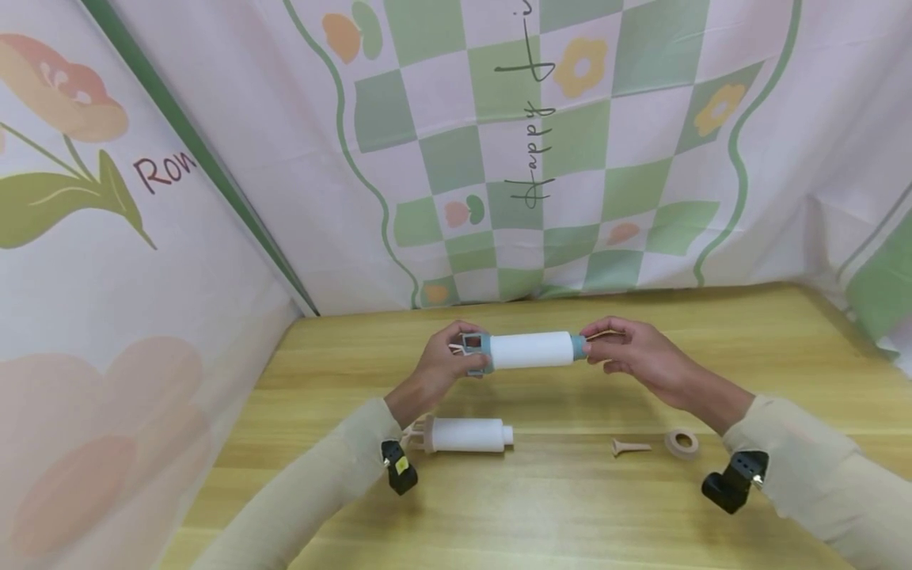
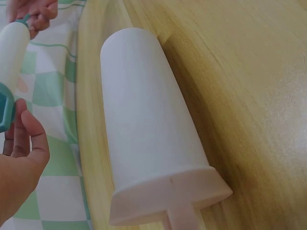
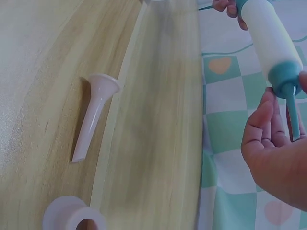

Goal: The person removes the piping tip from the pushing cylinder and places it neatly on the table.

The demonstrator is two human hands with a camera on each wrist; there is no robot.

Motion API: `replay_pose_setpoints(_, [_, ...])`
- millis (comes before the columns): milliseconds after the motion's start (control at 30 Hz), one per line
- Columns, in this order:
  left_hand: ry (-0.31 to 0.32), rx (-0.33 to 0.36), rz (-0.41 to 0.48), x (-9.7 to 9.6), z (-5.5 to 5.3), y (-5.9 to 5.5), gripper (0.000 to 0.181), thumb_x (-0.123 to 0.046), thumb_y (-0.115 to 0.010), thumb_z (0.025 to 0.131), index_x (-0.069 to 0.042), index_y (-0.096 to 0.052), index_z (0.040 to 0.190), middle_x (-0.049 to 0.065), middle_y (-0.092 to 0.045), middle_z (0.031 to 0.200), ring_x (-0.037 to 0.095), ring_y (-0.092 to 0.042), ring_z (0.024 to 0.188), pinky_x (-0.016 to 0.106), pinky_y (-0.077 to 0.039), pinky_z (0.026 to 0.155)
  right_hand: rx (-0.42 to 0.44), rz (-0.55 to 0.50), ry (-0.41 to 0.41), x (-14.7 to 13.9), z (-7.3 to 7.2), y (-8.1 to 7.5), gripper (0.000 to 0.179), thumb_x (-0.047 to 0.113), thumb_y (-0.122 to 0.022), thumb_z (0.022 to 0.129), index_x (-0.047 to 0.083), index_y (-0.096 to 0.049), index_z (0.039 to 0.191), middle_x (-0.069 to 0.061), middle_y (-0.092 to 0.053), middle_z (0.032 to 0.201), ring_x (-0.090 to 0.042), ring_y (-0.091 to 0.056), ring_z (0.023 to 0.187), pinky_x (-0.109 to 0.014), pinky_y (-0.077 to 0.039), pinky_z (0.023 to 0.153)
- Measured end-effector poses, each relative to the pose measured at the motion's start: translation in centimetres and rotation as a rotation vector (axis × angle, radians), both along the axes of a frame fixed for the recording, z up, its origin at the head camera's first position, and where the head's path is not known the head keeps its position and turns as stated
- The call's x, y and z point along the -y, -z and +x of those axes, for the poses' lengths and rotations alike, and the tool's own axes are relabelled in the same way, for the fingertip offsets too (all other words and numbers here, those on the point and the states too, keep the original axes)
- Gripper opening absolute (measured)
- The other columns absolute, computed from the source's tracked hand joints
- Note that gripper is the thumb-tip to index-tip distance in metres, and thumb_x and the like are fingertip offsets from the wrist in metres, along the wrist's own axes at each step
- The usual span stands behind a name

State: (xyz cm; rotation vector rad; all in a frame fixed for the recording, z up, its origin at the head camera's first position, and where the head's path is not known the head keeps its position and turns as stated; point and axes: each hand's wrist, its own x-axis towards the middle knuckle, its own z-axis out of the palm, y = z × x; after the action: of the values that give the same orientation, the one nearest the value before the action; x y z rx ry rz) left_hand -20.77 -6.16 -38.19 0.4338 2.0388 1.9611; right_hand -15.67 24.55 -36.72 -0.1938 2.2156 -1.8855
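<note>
A sausage stuffer (image 1: 530,350) with a white barrel and teal ends is held nearly level above the table. My left hand (image 1: 445,360) grips its teal handle end, the thumb lying over the collar. At the other end, my right hand (image 1: 644,356) has its fingers and thumb around the teal end cap (image 3: 284,76). A slim teal nozzle (image 3: 291,115) runs from that cap in between the right fingers. Below on the table lies a second stuffer (image 1: 470,435), white with a beige handle end, close to the left wrist.
Right of the second stuffer, a beige funnel-shaped nozzle (image 1: 632,447) lies loose beside a beige ring cap (image 1: 672,448). The wooden table (image 1: 549,514) meets a patterned curtain (image 1: 456,158) at its back edge, and another hangs at the left.
</note>
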Motion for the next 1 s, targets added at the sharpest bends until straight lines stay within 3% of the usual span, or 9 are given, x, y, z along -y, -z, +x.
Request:
replay_pose_setpoints(400, [-0.002,-0.031,-0.041,0.27,0.03,-0.01,0.040,0.001,-0.072,0.083,0.000,-0.061,0.122,0.015,-0.057,0.115,0.022,-0.057,0.092,0.034,-0.058,0.079,-0.037,-0.012,-0.012,-0.10,0.06,0.22,0.044,0.015,-0.067,0.097,-0.007,-0.049,0.131,-0.008,-0.060,0.117,-0.017,-0.059,0.103,-0.032,-0.052,0.084])
replay_pose_setpoints(533, [-0.003,-0.046,-0.052,0.45,0.04,-0.07,0.041,-0.001,-0.072,0.083,0.000,-0.060,0.122,0.015,-0.058,0.115,0.022,-0.057,0.093,0.033,-0.057,0.079,-0.010,-0.043,-0.021,-0.13,0.07,0.01,0.045,0.026,-0.057,0.104,-0.007,-0.047,0.132,-0.006,-0.060,0.117,-0.018,-0.061,0.101,-0.031,-0.053,0.081])
replay_pose_setpoints(700, [-0.002,-0.058,-0.068,0.56,-0.03,-0.06,0.040,-0.002,-0.073,0.083,-0.002,-0.062,0.122,0.014,-0.058,0.115,0.022,-0.057,0.093,0.032,-0.056,0.077,0.070,-0.032,-0.015,-0.07,0.15,-0.10,0.057,0.047,-0.040,0.107,-0.006,-0.047,0.126,-0.007,-0.065,0.104,-0.015,-0.061,0.082,-0.028,-0.052,0.069])
replay_pose_setpoints(1000, [0.002,-0.066,-0.067,0.65,0.07,-0.11,0.040,-0.002,-0.072,0.083,-0.001,-0.061,0.121,0.015,-0.058,0.115,0.024,-0.058,0.094,0.033,-0.056,0.078,0.163,0.022,0.005,0.72,0.33,-0.45,0.068,0.055,-0.038,0.104,-0.008,-0.041,0.129,-0.004,-0.063,0.083,-0.012,-0.051,0.067,-0.026,-0.044,0.061])
